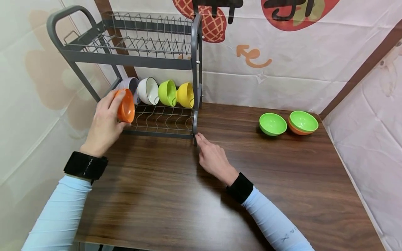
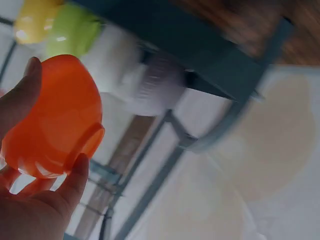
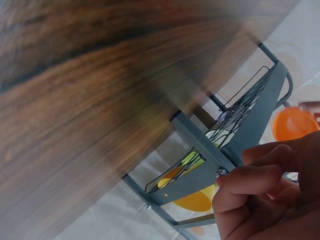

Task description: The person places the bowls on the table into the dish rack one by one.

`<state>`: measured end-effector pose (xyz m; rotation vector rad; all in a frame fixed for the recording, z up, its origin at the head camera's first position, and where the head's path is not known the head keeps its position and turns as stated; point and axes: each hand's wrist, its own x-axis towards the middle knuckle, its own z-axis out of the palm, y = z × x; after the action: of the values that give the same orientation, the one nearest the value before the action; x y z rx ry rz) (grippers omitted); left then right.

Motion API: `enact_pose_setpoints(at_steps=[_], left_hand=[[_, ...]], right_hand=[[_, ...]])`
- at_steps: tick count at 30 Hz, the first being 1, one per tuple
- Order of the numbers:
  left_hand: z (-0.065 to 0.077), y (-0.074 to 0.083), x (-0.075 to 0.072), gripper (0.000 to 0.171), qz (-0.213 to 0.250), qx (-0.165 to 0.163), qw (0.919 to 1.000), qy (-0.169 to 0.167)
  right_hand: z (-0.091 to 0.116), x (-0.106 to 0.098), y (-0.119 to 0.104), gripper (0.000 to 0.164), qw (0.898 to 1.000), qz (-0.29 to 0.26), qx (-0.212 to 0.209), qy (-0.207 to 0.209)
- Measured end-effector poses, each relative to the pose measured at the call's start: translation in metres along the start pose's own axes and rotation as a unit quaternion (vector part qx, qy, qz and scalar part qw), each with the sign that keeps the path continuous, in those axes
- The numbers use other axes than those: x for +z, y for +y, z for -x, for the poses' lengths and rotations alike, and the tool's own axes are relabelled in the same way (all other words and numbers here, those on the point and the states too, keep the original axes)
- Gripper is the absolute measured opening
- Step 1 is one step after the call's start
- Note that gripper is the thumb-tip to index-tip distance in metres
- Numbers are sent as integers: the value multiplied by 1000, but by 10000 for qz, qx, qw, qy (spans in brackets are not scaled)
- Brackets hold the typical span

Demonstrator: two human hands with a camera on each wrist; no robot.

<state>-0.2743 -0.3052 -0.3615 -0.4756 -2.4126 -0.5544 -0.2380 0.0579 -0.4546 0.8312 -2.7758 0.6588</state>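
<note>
My left hand (image 1: 105, 118) grips an orange bowl (image 1: 127, 106) between thumb and fingers, tilted on its side, at the front left of the lower tier of a dark grey dish rack (image 1: 125, 57). Behind it on that tier, a lavender bowl (image 1: 129, 83), a white bowl (image 1: 147, 91), a lime green bowl (image 1: 167, 93) and a yellow bowl (image 1: 185, 95) stand in a row on edge. The left wrist view shows the orange bowl's outside (image 2: 60, 115). My right hand (image 1: 215, 158) holds the rack's front right leg with its fingertips, partly hidden in the right wrist view.
On the right of the wooden table (image 1: 270, 188) sit a green bowl (image 1: 272, 124) and another green bowl (image 1: 303, 120) nested in an orange bowl (image 1: 298, 131). The rack's upper tier holds wire dividers. Printed cloth walls (image 1: 292, 76) border the table.
</note>
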Motion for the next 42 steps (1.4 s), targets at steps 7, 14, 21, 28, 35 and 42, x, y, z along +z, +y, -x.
enact_pose_setpoints(at_steps=[7, 14, 21, 28, 35, 42], left_hand=[[3, -42, 0, 112, -457, 151, 9979, -439], [-4, -63, 6, 112, -510, 252, 9933, -1007], [-6, -75, 16, 112, -411, 276, 9915, -1205], [-7, -76, 20, 112, -558, -48, 9909, -1222], [-8, -71, 17, 110, -586, -675, 9845, -1512], [-8, -71, 14, 109, -635, -750, 9845, -1452]], right_hand=[[1, 0, 0, 62, 10000, 30, -4, -48], [-2, -2, 0, 61, 9999, 120, 14, -105], [-2, -1, -2, 60, 9998, 140, 1, -171], [-2, -1, 0, 60, 9998, 150, 70, -150], [-2, -1, 0, 58, 9998, 176, 20, -97], [-2, -3, 0, 58, 9998, 155, 31, -146]])
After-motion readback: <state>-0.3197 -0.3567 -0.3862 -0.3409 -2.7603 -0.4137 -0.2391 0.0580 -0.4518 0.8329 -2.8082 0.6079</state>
